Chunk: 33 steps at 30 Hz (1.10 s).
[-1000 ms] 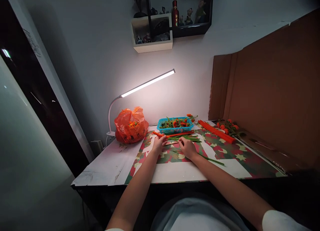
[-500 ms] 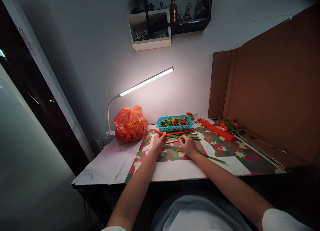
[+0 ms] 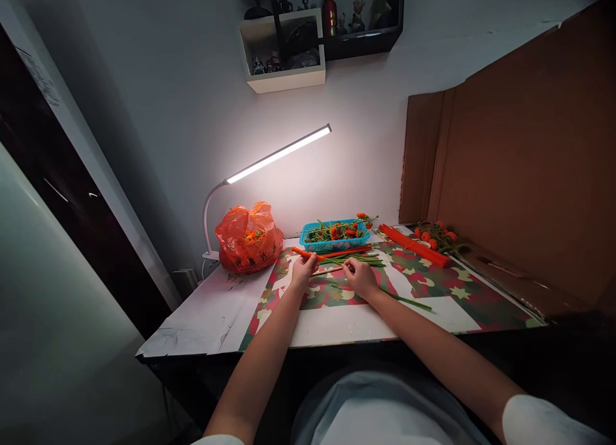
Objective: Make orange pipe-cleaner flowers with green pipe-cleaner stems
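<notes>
My left hand is closed, with thumb and fingers pinching a fuzzy orange pipe cleaner whose end sticks out to the left. To its right, my right hand is curled in a pinch near a thin stick; what lies between its fingertips is too small to make out. Just beyond both hands lie green stems and more orange pipe cleaners. Another green stem lies by my right wrist.
A blue basket of orange flowers stands at the back. Left of it are an orange plastic bag and a lit lamp. An orange pipe-cleaner bundle, more flowers and a cardboard sheet are on the right.
The view has shifted slightly. Both hands keep nearly the same place and pinching pose, and the orange pipe cleaner stays in my left hand.
</notes>
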Tool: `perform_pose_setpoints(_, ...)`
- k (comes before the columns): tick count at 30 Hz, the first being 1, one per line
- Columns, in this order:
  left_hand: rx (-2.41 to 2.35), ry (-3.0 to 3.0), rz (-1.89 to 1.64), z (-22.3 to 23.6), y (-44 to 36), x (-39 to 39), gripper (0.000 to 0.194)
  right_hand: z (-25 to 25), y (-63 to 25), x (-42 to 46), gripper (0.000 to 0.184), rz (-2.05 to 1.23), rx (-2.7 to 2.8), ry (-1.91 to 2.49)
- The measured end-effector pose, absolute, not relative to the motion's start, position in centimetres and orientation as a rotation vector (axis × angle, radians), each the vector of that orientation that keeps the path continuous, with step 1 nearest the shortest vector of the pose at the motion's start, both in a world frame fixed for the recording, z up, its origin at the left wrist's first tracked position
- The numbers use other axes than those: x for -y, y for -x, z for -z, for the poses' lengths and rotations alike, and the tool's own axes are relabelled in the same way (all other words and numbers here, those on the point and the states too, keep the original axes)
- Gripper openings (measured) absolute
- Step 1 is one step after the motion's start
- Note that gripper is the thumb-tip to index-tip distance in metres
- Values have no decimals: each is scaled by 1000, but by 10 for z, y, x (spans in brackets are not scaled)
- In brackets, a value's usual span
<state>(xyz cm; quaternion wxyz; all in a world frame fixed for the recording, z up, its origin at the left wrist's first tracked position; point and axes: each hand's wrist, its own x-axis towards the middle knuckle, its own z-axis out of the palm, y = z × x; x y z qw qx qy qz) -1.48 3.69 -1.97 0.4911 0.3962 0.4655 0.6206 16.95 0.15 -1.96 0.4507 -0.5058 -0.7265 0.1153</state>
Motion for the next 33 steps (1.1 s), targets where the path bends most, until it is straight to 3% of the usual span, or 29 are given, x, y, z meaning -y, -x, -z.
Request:
perform_pose_setpoints(7,-1072,-1079,-1470,17,13,-32,29,23,-169,-5,22,-295,1811,1206)
perform_pose_setpoints(15,-933,-1227,-1309,12,1,-17,44,25,-168,-4,21,-326,1874,1099)
perform_pose_setpoints(26,-1048,-1085,-1661,16,15,-34,40,21,-171,-2,17,-302,1865,1210)
perform_pose_setpoints(33,-996,-1196,-1505,17,-3,-21,41,19,-169,2,17,-331,1924,1158)
